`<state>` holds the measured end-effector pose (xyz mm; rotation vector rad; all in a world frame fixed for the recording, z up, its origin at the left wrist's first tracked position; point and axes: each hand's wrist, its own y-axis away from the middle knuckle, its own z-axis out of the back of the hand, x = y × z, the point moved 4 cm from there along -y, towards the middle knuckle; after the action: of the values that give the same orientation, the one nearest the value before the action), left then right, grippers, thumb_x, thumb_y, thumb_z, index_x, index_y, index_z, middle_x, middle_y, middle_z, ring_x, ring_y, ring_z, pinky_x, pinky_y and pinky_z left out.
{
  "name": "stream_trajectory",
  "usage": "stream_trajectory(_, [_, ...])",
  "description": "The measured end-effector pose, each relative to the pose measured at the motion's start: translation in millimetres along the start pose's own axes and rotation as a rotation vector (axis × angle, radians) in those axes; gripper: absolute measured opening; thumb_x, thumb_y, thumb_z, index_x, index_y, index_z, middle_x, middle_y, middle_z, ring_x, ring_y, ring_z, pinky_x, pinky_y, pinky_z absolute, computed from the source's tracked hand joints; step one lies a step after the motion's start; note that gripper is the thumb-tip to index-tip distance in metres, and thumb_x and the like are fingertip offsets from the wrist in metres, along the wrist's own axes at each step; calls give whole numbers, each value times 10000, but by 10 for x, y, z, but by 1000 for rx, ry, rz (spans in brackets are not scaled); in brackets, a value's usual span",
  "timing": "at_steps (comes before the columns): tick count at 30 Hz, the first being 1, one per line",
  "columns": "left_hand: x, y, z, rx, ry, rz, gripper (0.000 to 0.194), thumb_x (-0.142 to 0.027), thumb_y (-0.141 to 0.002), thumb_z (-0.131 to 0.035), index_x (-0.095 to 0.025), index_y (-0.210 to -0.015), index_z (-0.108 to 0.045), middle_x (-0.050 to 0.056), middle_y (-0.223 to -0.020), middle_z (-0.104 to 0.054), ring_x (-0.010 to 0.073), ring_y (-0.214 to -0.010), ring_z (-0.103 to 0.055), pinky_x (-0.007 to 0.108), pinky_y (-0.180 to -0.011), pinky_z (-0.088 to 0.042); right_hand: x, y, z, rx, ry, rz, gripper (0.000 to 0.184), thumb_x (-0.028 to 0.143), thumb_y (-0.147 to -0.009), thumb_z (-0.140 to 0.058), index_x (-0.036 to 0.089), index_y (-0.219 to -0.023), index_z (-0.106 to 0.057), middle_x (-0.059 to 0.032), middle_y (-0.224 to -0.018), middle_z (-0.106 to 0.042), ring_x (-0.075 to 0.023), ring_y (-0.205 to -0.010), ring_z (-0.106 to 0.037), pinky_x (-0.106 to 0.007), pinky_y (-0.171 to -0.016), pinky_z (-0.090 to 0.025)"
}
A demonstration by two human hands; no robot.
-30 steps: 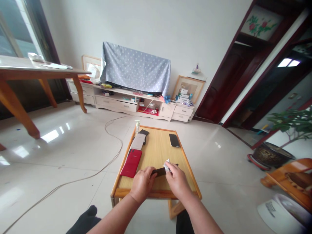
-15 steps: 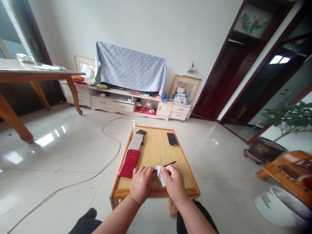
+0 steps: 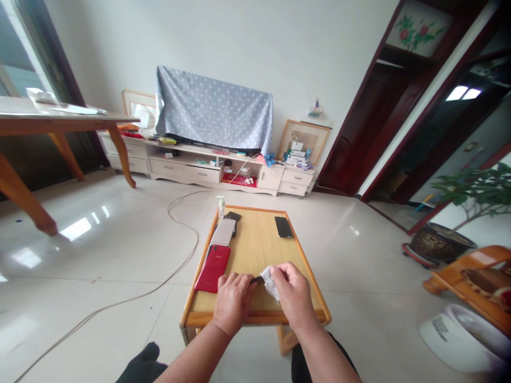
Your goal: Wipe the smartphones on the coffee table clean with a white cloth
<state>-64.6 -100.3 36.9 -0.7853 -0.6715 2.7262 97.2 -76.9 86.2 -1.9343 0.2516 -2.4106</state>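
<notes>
My left hand [image 3: 233, 300] grips one end of a dark smartphone [image 3: 256, 280], and most of the phone is hidden behind my hands. My right hand [image 3: 291, 292] pinches a crumpled white wipe [image 3: 270, 283] against the phone. Both hands are held just above the low wooden table [image 3: 255, 319], near its front edge. To the left of my left hand lies a red phone [image 3: 213, 268], with a pale phone [image 3: 222, 232] beyond it. Further back are a black phone [image 3: 283, 227], a dark phone [image 3: 233, 217] and a small pump bottle [image 3: 221, 207].
A pale cable [image 3: 187, 234] snakes across the tiled floor left of the table. A higher wooden table [image 3: 59, 122] stands at the left. At the back is a low white cabinet [image 3: 199, 173]. A potted plant [image 3: 439, 242], wooden chair [image 3: 471, 282] and white basin [image 3: 459, 340] are at the right.
The wipe has moved along the phone, and my right hand now covers the far end that showed half a second ago. The phone's angle has shifted. The camera has barely moved.
</notes>
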Motion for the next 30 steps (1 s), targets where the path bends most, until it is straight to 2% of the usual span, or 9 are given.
stream_trajectory(4, [13, 10, -23, 21, -20, -5, 154, -195, -936, -497, -252, -997, -626, 25, -854, -679, 206, -876, -572, 362, -824, -329, -69, -21, -136, 86, 111, 9, 331, 506, -840, -645, 213, -700, -576, 28, -587, -559, -138, -572, -488, -239, -532, -378])
stream_trajectory(6, [28, 12, -38, 29, -36, 3, 156, -167, -918, -496, -246, -955, -627, 24, -834, -671, 206, -856, -566, 361, -812, -327, -122, 3, -274, 133, 170, 49, 292, 487, -865, -614, 221, -748, -596, 21, -610, -587, -149, -581, -518, -241, -542, -375])
stream_trajectory(9, [44, 9, -45, 21, -32, 10, 163, -201, -947, -478, -251, -966, -633, 23, -826, -668, 206, -854, -568, 357, -806, -327, -203, 38, -401, 109, 305, 137, 279, 474, -926, -527, 235, -813, -615, -7, -688, -653, -169, -628, -575, -252, -583, -376])
stream_trajectory(12, [41, 4, -42, 13, -9, -1, 164, -270, -981, -476, -264, -1025, -634, 19, -851, -683, 199, -869, -577, 354, -819, -327, -304, -36, -316, 34, 422, 193, 296, 470, -960, -470, 239, -839, -610, -29, -771, -695, -178, -684, -610, -259, -622, -372])
stream_trajectory(18, [44, -12, -40, -7, -12, 2, 171, -314, -1000, -474, -261, -1007, -636, 16, -855, -701, 190, -876, -588, 363, -846, -322, -528, -434, 159, -143, 491, 123, 338, 512, -952, -447, 236, -805, -573, -5, -663, -656, -182, -617, -574, -260, -581, -343])
stream_trajectory(20, [49, -15, -49, 2, -19, 9, 177, -319, -1004, -469, -261, -1007, -636, 11, -857, -701, 188, -878, -589, 367, -851, -323, -522, -434, 129, -134, 513, 124, 328, 499, -949, -454, 236, -785, -563, -3, -655, -650, -180, -609, -568, -260, -578, -341])
stream_trajectory(26, [54, -10, -72, 24, -54, 2, 191, -286, -1003, -452, -260, -980, -640, 9, -829, -684, 195, -862, -582, 366, -822, -324, -353, -55, -381, 95, 484, 231, 273, 410, -972, -441, 235, -839, -603, -18, -763, -696, -166, -672, -609, -251, -605, -365])
stream_trajectory(28, [60, -8, -74, 24, -49, -1, 182, -294, -1003, -457, -266, -1003, -636, 5, -843, -690, 196, -868, -586, 369, -826, -324, -364, -89, -340, 75, 475, 209, 279, 422, -963, -453, 235, -823, -606, -13, -733, -690, -165, -654, -608, -249, -592, -367])
stream_trajectory(30, [68, -9, -76, 18, -33, -3, 166, -319, -1002, -471, -273, -1032, -628, 2, -876, -702, 197, -884, -592, 374, -842, -325, -420, -250, -139, -8, 486, 154, 300, 452, -942, -472, 235, -777, -598, -2, -657, -663, -166, -605, -591, -251, -564, -358])
